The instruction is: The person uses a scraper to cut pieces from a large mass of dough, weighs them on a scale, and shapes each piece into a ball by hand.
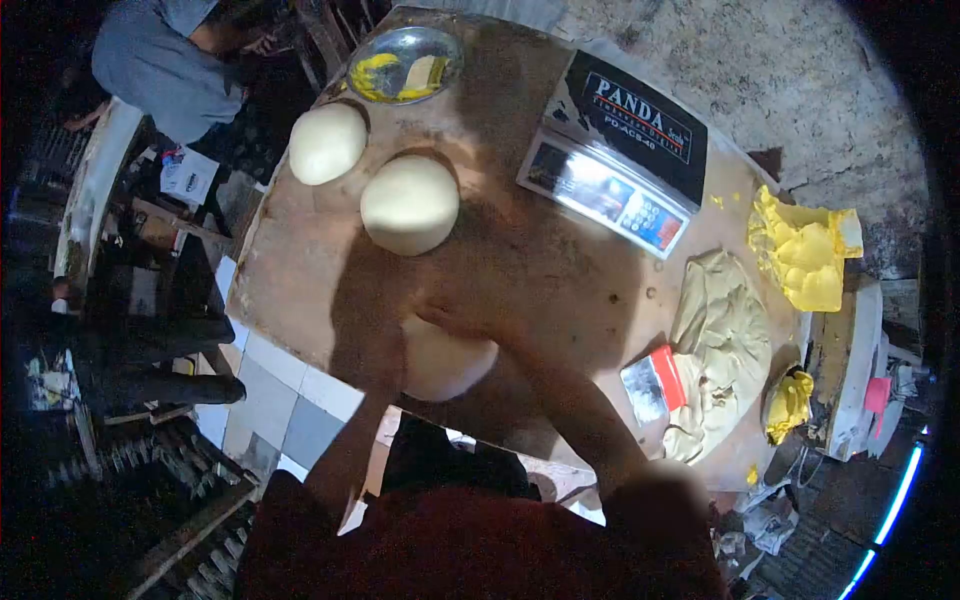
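Note:
A smooth pale ball of dough (447,362) lies near the front edge of the table, between my two hands. My left hand (383,340) is in shadow against its left side, the fingers hard to make out. Across the far side of the dough my right hand (460,320) curves round, touching it. Just beyond are two more rounded dough balls, a larger one (410,205) and a smaller one (328,145). To the right a large slack mass of dough (720,345) is spread out, with a red-handled metal scraper (652,385) beside it.
A digital scale (610,190) with a dark platform stands at the back right. A metal bowl (440,50) with yellow smears sits at the far edge. Yellow fat-like blocks (805,250) lie at the right. Beyond the left edge is another person in grey (165,65).

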Demonstrator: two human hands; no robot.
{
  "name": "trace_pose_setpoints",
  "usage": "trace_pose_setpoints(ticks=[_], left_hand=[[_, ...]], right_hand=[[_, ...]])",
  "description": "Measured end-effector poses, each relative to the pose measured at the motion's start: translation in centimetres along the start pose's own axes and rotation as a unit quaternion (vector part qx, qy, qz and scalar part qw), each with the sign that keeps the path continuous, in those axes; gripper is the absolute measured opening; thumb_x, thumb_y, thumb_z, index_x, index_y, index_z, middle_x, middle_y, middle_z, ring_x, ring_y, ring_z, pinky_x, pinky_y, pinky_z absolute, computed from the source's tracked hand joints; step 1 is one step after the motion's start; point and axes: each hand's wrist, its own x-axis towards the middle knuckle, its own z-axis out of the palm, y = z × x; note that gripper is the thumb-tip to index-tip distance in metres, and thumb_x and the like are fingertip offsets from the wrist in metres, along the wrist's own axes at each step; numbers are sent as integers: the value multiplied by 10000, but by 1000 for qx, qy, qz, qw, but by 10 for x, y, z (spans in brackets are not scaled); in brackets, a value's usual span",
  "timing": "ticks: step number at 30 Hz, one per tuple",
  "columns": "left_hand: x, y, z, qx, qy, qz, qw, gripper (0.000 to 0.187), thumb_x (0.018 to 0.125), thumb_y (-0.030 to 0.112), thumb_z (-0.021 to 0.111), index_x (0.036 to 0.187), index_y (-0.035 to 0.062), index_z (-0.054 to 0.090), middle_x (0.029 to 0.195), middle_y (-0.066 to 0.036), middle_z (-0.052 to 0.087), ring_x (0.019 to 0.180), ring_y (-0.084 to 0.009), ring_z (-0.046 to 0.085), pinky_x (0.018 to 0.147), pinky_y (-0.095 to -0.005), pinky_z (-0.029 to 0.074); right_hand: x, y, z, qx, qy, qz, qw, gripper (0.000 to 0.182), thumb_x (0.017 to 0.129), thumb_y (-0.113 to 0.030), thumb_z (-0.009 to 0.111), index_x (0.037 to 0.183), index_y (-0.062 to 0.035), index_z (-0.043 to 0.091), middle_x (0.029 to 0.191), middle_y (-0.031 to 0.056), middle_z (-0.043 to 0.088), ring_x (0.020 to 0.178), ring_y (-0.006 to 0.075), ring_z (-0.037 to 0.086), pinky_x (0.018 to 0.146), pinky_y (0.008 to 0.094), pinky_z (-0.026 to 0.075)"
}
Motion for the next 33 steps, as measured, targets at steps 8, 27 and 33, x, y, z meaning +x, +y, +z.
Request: trace_pose_setpoints(ticks=[8, 27, 33], left_hand=[[63, 44, 159, 124, -278, 26, 952, 405, 870, 305, 482, 1186, 52, 496, 1185, -150, 507, 1078, -286, 482, 953, -391, 339], [37, 17, -54, 32, 124, 35, 991, 559, 917, 480, 279, 1138, 27, 521, 1110, -165, 544, 1035, -266, 499, 953, -359, 324], [-22, -59, 72, -27, -73, 1, 997, 503, 902, 442, 376, 1078, 3, 545, 1032, -157, 574, 955, -244, 529, 881, -376, 376]], right_hand=[[-234, 55, -43, -83, 303, 84, 946, 503, 884, -392, 407, 1243, -40, 435, 1329, 165, 356, 1226, 316, 328, 1021, 421, 237], [72, 6, 11, 184, -11, 184, 965, 419, 912, -386, 385, 1174, -80, 504, 1122, 109, 518, 1090, 296, 432, 972, 391, 316], [-105, 23, -4, -43, 40, 171, 984, 575, 912, -488, 308, 1245, -34, 426, 1185, 144, 487, 1085, 257, 442, 966, 370, 310]])
